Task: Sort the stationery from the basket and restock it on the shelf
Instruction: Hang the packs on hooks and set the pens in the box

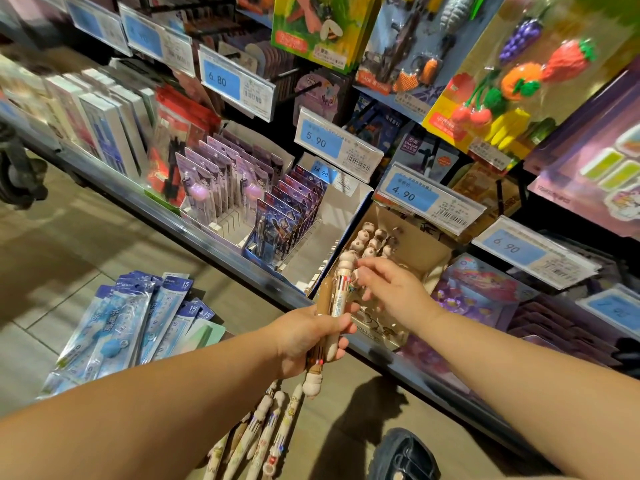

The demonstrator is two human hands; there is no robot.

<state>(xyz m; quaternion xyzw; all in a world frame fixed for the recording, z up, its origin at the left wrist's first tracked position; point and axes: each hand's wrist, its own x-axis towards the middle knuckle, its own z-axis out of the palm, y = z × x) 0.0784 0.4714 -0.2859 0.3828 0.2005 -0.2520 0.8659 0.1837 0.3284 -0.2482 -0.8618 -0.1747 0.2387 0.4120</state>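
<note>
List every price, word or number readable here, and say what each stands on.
"6.80": upper-left price tag.
"5.90": middle price tag.
"14.90": small price tag.
"4.90": lower price tag above the pen box.
"6.90": right price tag.
"15": ruler packs on the floor.
"ERASER": dark pack.
Barcodes, Chinese print and the far-left tags are too blurred to read.

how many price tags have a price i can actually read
5: the 6.80 tag upper left, 5.90 tag centre, 14.90 tag just below it, 4.90 tag right of centre, 6.90 tag far right. Others are too blurred.
</note>
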